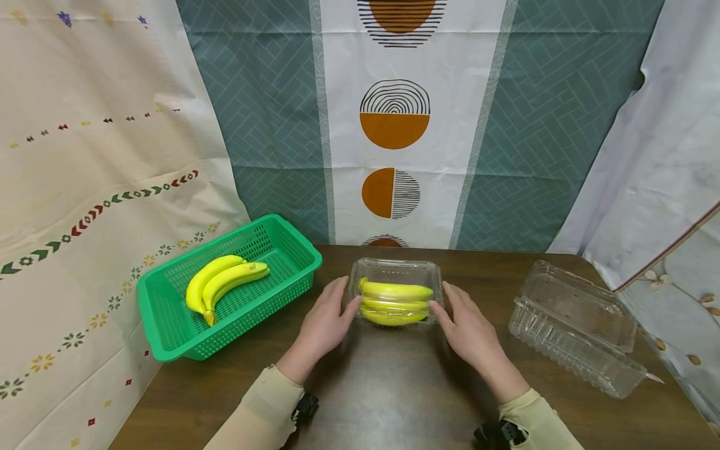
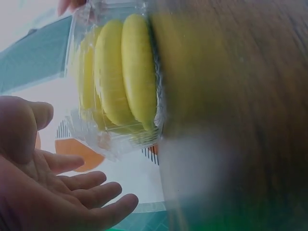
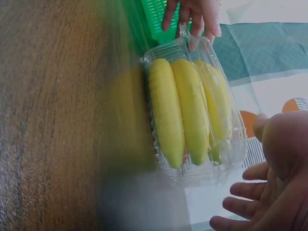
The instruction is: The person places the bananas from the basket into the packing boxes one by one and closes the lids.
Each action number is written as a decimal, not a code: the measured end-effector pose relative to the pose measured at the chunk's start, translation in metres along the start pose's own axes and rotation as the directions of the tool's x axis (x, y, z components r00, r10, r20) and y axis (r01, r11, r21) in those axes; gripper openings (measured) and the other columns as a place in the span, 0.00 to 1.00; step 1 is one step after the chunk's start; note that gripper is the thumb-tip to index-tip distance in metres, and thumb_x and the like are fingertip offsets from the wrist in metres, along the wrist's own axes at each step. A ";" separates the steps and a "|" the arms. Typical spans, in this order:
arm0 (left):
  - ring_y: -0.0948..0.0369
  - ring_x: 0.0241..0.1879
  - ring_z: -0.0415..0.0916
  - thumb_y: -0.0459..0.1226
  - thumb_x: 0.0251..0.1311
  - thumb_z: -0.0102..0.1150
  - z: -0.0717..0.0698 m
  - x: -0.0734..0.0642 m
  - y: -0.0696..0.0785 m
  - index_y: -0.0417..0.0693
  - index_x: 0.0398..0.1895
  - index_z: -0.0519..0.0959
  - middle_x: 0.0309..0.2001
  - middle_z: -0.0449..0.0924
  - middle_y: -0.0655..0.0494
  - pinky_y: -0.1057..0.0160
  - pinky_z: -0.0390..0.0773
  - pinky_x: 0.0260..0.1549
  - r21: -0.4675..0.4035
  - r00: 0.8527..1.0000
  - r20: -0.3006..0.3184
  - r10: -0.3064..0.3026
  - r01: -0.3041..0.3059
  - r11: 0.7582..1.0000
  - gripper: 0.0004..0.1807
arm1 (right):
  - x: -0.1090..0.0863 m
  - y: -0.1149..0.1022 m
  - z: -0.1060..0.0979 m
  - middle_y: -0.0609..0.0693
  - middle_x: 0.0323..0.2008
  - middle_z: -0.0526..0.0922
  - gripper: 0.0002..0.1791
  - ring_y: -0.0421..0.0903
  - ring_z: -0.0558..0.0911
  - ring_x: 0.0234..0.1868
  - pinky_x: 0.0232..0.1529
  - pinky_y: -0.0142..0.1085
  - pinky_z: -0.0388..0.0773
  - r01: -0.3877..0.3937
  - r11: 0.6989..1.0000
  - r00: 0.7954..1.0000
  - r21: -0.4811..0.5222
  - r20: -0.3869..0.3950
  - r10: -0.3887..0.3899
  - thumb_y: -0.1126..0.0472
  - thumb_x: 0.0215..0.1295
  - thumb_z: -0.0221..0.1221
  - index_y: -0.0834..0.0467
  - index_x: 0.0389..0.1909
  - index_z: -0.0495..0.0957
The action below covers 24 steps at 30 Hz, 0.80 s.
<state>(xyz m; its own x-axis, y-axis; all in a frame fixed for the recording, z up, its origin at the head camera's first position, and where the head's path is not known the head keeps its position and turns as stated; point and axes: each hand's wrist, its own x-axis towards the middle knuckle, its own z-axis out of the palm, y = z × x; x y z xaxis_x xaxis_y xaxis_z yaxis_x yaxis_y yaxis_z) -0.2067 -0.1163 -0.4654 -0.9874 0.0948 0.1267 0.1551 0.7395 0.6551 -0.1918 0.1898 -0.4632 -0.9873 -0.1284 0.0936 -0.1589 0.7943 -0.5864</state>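
Observation:
A clear plastic clamshell box (image 1: 395,267) stands on the table between the two hands, its lid over several yellow bananas (image 1: 396,292). In the right wrist view the bananas (image 3: 166,113) lie side by side behind the clear plastic. My left hand (image 1: 328,315) is at the box's left side with its fingers extended; the left wrist view shows that hand (image 2: 62,187) with a spread thumb and nothing in its grasp. At the right side is my right hand (image 1: 471,323), fingers likewise loosely extended. Whether fingertips touch the box, I cannot tell.
To the left, a green plastic basket (image 1: 169,340) holds a bunch of bananas (image 1: 230,281). Several clear clamshell boxes (image 1: 574,331), seemingly stacked, lie at the right of the brown table (image 1: 394,394). Patterned cloths (image 1: 281,125) hang behind and at both sides.

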 end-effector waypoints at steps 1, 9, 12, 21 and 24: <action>0.43 0.82 0.62 0.53 0.83 0.60 0.000 0.000 0.001 0.43 0.87 0.63 0.84 0.61 0.41 0.35 0.68 0.75 0.008 1.000 0.001 0.001 -0.001 1.000 0.40 | 0.000 0.000 0.000 0.67 0.84 0.59 0.44 0.70 0.61 0.83 0.72 0.74 0.66 0.012 1.000 1.000 -0.005 -0.006 -0.012 0.37 0.88 0.51 0.62 0.88 0.54; 0.40 0.82 0.62 0.54 0.83 0.59 -0.001 -0.003 0.008 0.43 0.87 0.62 0.85 0.59 0.39 0.33 0.68 0.75 0.054 0.998 -0.021 0.056 -0.055 0.997 0.40 | -0.002 -0.001 0.002 0.64 0.86 0.56 0.46 0.67 0.58 0.85 0.75 0.71 0.64 0.077 0.997 0.997 -0.033 -0.026 -0.077 0.36 0.87 0.52 0.60 0.90 0.53; 0.39 0.82 0.61 0.54 0.83 0.59 0.000 -0.003 0.009 0.44 0.87 0.62 0.85 0.59 0.39 0.33 0.67 0.74 0.060 0.997 -0.033 0.076 -0.074 0.995 0.40 | -0.002 -0.002 0.002 0.64 0.87 0.56 0.44 0.66 0.57 0.85 0.76 0.70 0.63 0.095 0.994 0.995 -0.046 -0.032 -0.096 0.41 0.87 0.56 0.60 0.89 0.54; 0.38 0.82 0.60 0.53 0.83 0.60 0.003 -0.003 0.012 0.43 0.88 0.61 0.86 0.58 0.38 0.31 0.64 0.75 0.091 0.991 -0.042 0.125 -0.120 0.989 0.41 | -0.003 -0.005 0.005 0.62 0.87 0.54 0.45 0.64 0.53 0.87 0.77 0.69 0.62 0.153 0.985 0.988 -0.079 -0.026 -0.155 0.41 0.85 0.59 0.59 0.89 0.55; 0.38 0.83 0.59 0.53 0.82 0.60 0.004 -0.004 0.013 0.43 0.88 0.61 0.86 0.57 0.38 0.31 0.63 0.76 0.101 0.991 -0.036 0.127 -0.123 0.987 0.41 | -0.003 -0.005 0.006 0.61 0.88 0.54 0.45 0.63 0.52 0.88 0.77 0.69 0.62 0.182 0.980 0.983 -0.081 -0.017 -0.184 0.41 0.84 0.60 0.59 0.89 0.55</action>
<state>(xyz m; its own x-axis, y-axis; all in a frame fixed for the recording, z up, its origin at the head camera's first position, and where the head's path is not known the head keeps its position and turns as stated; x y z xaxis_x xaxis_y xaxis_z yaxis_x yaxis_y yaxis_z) -0.2014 -0.1046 -0.4604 -0.9578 0.1640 0.2359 0.2715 0.7858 0.5557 -0.1882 0.1822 -0.4652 -0.9412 -0.2619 0.2133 -0.3351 0.8033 -0.4923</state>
